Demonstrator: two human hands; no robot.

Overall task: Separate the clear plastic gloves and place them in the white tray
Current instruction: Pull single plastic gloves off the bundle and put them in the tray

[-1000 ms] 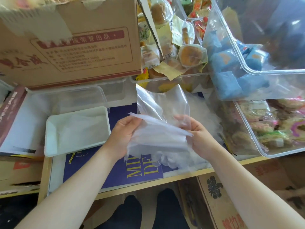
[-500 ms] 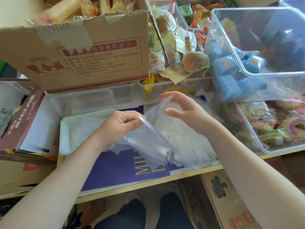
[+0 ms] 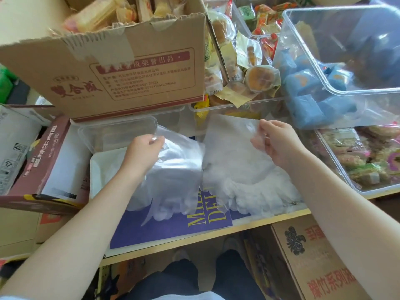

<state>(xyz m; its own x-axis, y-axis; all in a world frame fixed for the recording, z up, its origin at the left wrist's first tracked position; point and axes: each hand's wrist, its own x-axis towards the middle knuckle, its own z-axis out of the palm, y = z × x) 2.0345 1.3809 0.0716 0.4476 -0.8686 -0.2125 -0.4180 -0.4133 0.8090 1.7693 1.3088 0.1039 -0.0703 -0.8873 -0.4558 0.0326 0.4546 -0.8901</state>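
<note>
Gloves (image 3: 179, 169) hanging cuff-up, fingertips near, from left hand (image 3: 142, 154) pinching them just right of tray (image 3: 97, 169); right hand (image 3: 275, 144) pinching the stack (image 3: 238, 165).

Two hands (image 3: 144, 153) (image 3: 276, 141), two glove bunches (image 3: 179, 169) (image 3: 233, 161), one white tray (image 3: 104, 167), one cardboard box (image 3: 121, 74) behind.

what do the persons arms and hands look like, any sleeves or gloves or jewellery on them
Both forearms are bare up to the frame's bottom edge, with no sleeves in view. The left hand and right hand wear no gloves, and no rings, watch or bracelets are visible.
</note>
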